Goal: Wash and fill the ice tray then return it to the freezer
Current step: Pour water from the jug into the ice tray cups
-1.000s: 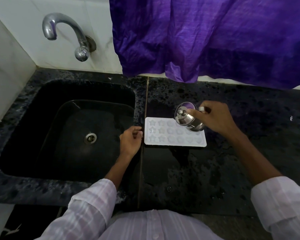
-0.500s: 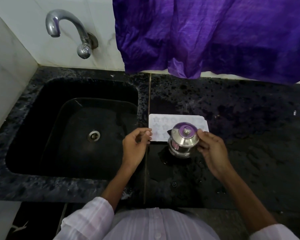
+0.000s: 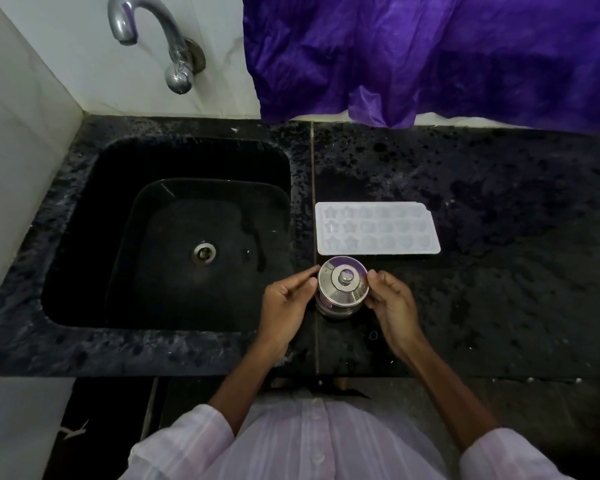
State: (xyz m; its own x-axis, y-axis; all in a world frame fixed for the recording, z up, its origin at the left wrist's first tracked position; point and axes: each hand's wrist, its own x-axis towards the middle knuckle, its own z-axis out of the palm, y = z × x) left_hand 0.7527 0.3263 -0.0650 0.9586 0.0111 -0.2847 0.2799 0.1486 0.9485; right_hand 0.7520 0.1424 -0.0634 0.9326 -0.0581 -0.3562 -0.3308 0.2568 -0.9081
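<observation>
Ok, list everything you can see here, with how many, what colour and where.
Ice tray: one, white, flat on the counter right of the sink.
Steel container: one, silver, lidded, just in front of the tray.
Sink: one, black, left.
Tap: one, chrome, on the wall above the sink.
Counter: one, black speckled, wet.
Cloth: one, purple, hanging behind.
Left hand: at the container's left side.
Right hand: at its right side.

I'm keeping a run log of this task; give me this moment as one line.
stage: pouring finished | steel pot: upright on counter, lidded | left hand, right hand: touching pot sides | ice tray: flat beyond pot
</observation>
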